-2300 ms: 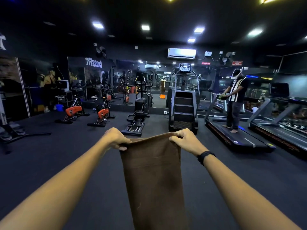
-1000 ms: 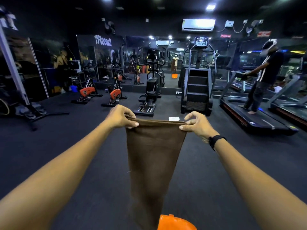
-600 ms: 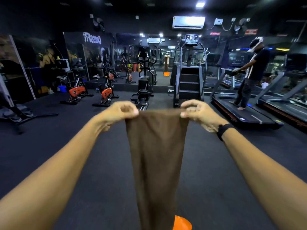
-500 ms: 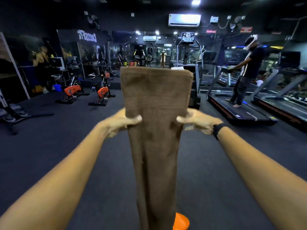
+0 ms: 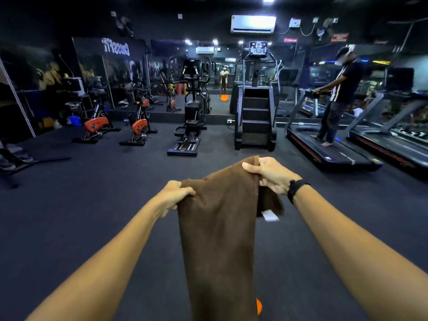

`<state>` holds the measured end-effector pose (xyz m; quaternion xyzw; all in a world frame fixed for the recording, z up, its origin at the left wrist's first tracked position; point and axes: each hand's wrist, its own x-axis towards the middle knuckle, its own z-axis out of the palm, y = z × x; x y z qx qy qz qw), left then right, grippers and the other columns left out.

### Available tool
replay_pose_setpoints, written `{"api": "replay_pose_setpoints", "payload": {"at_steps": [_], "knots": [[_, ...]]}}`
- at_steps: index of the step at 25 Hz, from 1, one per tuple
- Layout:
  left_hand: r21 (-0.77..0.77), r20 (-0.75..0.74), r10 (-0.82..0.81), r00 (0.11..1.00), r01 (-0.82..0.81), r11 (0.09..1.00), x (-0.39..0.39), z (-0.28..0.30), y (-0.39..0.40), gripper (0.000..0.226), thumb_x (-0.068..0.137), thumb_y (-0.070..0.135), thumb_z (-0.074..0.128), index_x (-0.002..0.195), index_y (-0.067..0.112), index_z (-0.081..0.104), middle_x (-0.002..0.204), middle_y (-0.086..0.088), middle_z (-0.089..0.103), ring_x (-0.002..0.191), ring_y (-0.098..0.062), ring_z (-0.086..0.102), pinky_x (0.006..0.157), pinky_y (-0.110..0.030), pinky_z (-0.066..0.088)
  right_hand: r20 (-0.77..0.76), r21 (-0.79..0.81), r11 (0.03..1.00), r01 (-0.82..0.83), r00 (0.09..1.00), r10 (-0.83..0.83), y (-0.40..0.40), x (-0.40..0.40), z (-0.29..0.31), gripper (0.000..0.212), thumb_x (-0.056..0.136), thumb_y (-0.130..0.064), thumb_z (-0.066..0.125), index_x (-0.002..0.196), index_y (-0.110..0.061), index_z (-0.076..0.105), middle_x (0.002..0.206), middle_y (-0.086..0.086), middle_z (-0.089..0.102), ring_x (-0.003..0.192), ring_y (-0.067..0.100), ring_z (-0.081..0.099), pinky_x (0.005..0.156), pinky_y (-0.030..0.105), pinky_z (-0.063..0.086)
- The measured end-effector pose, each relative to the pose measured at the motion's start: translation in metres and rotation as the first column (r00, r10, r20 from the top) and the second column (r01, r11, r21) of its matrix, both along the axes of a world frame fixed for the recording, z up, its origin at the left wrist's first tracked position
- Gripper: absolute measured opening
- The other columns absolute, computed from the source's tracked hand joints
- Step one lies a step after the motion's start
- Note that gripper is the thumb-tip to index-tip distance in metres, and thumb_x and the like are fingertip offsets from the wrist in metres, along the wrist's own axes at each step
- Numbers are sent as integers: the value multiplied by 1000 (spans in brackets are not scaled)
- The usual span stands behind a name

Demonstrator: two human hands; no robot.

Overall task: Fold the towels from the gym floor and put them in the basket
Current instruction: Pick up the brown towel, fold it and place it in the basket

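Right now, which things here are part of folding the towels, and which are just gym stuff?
Part of the job:
brown towel
left hand
right hand
orange basket, only an edge showing

Just there:
stair climber
exercise bikes
treadmill
person on it

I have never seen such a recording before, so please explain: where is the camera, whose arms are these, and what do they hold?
There is no machine here. The camera sits on a person's head and looks forward and down, so the two bare arms are that person's own. The left hand and the right hand each pinch the top edge of a brown towel, which hangs down in front. A white label shows below the right grip. Under the towel, a bit of something orange peeks out on the dark gym floor. Another person stands on a treadmill.
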<state>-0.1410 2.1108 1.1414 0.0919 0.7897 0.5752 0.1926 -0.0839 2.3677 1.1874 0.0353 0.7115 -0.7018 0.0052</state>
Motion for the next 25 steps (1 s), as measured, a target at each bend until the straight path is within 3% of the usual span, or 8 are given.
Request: {"api": "replay_pose_setpoints", "payload": {"at_steps": [3, 5, 7, 9, 12, 17, 21, 25], "knots": [[341, 39, -23, 999, 8, 940, -2, 14, -4, 12, 89, 21, 63, 98, 14, 67, 93, -4, 71, 80, -11, 69, 71, -25, 53, -92, -162, 986, 46, 994, -61, 16, 7, 13, 32, 90, -17, 60, 116, 1, 60, 82, 2, 74, 75, 10, 71, 67, 24, 58], [155, 5, -206, 979, 202, 967, -5, 21, -6, 48, 74, 43, 77, 114, 21, 64, 109, 2, 71, 101, -15, 67, 88, -31, 53, -16, -151, 987, -59, 998, 57, 21, 16, 14, 36, 84, -26, 61, 115, -8, 63, 99, 4, 74, 92, 16, 71, 74, 31, 59], [-124, 27, -315, 949, 316, 941, 3, 13, -6, 83, 44, 61, 87, 114, 23, 65, 110, 5, 71, 105, -15, 66, 90, -32, 52, 214, 97, 970, -223, 956, 199, 17, 29, -3, 34, 81, -18, 68, 113, -5, 63, 99, 7, 73, 86, 18, 72, 64, 30, 59], [7, 9, -238, 971, 237, 971, 0, -1, -6, 98, 28, 67, 87, 112, 19, 68, 105, 1, 74, 100, -17, 69, 81, -28, 54, 214, 156, 969, -190, 964, 155, 19, 32, -9, 22, 81, -12, 72, 99, -2, 64, 87, 8, 72, 69, 10, 71, 58, 24, 58], [156, 41, -184, 982, 175, 972, 1, 12, -6, 87, 36, 63, 88, 109, 20, 64, 105, -1, 73, 99, -18, 69, 78, -29, 53, 53, -104, 989, -109, 992, 115, 30, 29, -3, 53, 72, -28, 73, 118, -5, 61, 116, 13, 67, 96, 18, 70, 74, 29, 59], [248, 12, -78, 997, 73, 966, -2, 14, -16, 83, 41, 56, 90, 108, 12, 68, 104, -4, 74, 97, -19, 69, 75, -29, 54, 71, -39, 995, -87, 993, 89, 22, 23, -20, 89, 44, -38, 93, 121, -6, 61, 114, 11, 70, 100, 21, 69, 81, 36, 59], [332, 29, 28, 999, -36, 943, -1, 5, -21, 36, 84, 26, 71, 113, 5, 64, 97, -6, 72, 96, -22, 67, 70, -27, 55, 107, 65, 989, -134, 986, 127, 10, 26, -21, 58, 69, -34, 78, 119, -9, 63, 110, 6, 72, 108, 26, 65, 89, 37, 56], [336, 62, 1, 998, -22, 941, 3, 10, -27, 35, 87, 22, 68, 118, 6, 63, 107, -9, 71, 93, -19, 68, 72, -29, 58, 105, -5, 994, -108, 989, 108, 2, 27, -24, 35, 87, -22, 64, 119, -8, 63, 101, 3, 73, 90, 12, 70, 70, 24, 58]]}}
